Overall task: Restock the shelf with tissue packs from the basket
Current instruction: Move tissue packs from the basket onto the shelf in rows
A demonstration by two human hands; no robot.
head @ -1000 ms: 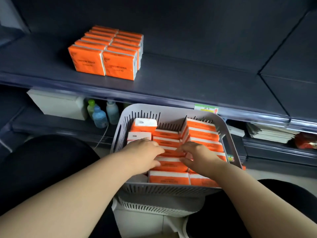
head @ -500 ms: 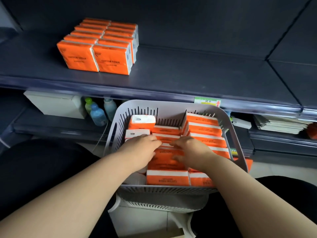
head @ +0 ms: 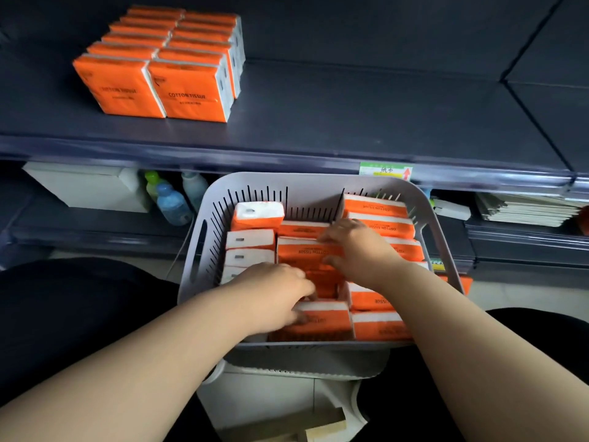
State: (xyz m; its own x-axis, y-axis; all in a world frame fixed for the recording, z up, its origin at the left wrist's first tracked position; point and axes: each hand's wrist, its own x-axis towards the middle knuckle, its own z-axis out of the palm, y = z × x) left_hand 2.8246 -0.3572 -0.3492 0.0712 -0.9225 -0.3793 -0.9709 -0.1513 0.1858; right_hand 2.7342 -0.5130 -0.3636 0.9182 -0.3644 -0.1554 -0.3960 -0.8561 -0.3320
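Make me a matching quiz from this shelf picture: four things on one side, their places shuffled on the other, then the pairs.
1 stacked tissue packs
2 blue-capped bottle
3 price label
4 paper stack

A front edge of upper shelf, above basket
B lower shelf, right of basket
C upper shelf, left
D lower shelf, left of basket

Pairs: 1-C, 2-D, 3-A, 4-B

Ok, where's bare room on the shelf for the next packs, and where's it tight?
Open shelf runs right of the stacked block to the panel seam, plus a narrow strip between block and front lip. In the basket only the gap at its far wall is free; the near half is tight, left hand and right hand among the basket packs.
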